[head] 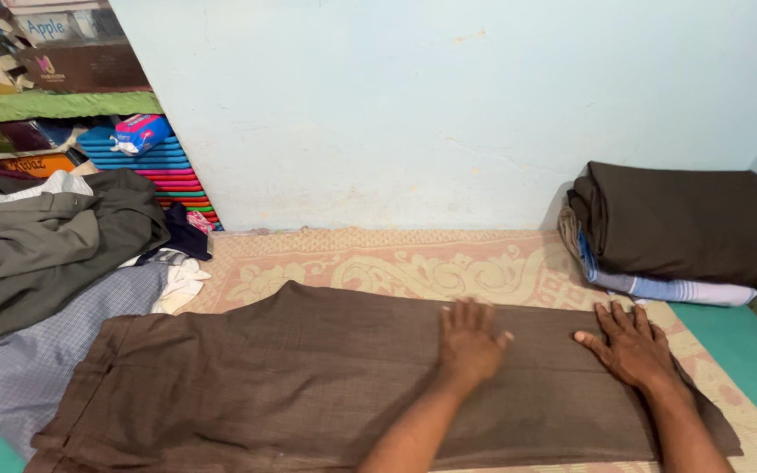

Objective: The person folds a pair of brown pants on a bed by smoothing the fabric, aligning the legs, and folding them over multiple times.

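On the brown trousers [291, 377], 2 hands lie flat, palms down. Fingers of the left hand [469, 343] are spread a little and point toward the wall, the thumb stuck out to the right; they grip nothing, only press on the cloth. Fingers of the right hand [633, 346] are spread the same way, open and flat, with the thumb pointing left toward the other hand. A strip of bare cloth shows between the 2 thumbs, so the hands are near but apart.

1 pair of trousers lies under them, stretched lengthwise from the waistband at lower left to the leg ends beyond the right hand. It rests on 1 patterned beige mat [413, 258], whose far strip stays uncovered up to the pale blue wall [449, 105]. Past the right edge of the mat runs a green surface [751, 359].

1 stack of folded clothes [681, 232] sits at the right against the wall, a dark brown piece on top and a light striped one beneath, well apart from the right hand. 1 loose heap of unfolded garments [45, 254], grey, checked and white, crowds the left side and touches the waistband end. Shelves [54, 105] of coloured fabric rise behind that heap.
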